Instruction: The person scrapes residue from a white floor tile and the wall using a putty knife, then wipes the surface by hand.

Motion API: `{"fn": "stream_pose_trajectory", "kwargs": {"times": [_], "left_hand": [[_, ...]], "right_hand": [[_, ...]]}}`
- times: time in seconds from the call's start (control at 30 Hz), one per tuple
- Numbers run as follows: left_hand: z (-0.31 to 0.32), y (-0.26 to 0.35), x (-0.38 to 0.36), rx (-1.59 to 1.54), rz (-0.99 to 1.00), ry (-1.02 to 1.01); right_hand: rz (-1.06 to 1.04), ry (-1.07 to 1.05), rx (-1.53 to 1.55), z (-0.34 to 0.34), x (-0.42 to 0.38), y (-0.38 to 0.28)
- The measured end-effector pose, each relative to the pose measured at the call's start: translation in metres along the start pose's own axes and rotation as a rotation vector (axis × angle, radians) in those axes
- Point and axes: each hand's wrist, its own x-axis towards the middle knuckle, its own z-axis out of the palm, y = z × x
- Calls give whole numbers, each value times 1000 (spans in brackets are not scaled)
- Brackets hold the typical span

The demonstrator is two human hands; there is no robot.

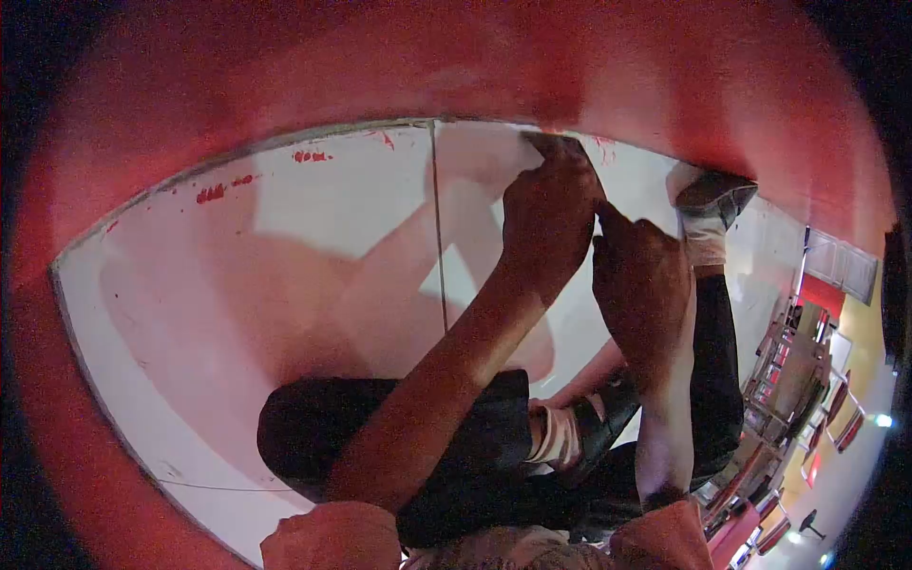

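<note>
Near the foot of a red wall [380,57], my left hand [554,204] reaches down to the edge of the white tiled floor [380,209]. Its fingers are curled together, and what they hold, if anything, is hidden. Just right of it is my right hand [646,275], its fingers bent and its index finger pointing up beside the left hand's edge. Whether anything is between the right fingers cannot be made out. Red marks [223,187] lie on the tiles along the wall.
My crossed legs in dark trousers [323,427] rest on the floor, with one shoe [717,198] close to the wall at the right. Tables and chairs [793,366] stand farther off at the right, near a white panel [841,261].
</note>
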Motion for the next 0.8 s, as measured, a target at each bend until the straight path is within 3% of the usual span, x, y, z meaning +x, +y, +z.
{"fn": "stream_pose_trajectory", "kwargs": {"times": [0.07, 0.13, 0.2, 0.33, 0.47, 0.57, 0.67, 0.77, 0.8], "left_hand": [[-1, 6, 0, 83, -72, -41], [-8, 0, 3, 118, 24, -50], [-19, 4, 5, 108, 43, -181], [-15, 1, 6, 158, 64, -34], [-22, 1, 10, 116, 38, -159], [-11, -8, 7, 92, 66, -8], [-23, 3, 14, 117, -43, -205], [-17, -1, 7, 65, 56, 39], [-13, -4, 3, 104, 17, -46]], "right_hand": [[61, -37, 16, -2, -5, -3], [23, -8, 31, 2, -3, -5], [11, 20, 54, -2, -5, -6], [26, -42, -8, -3, -3, -11], [43, -51, -19, -8, 0, -12], [52, -72, -58, -10, 8, -19], [7, -43, -86, -9, 0, -15], [-22, -5, -96, -5, 5, -16], [-12, -6, -101, -4, 4, -17]]}}
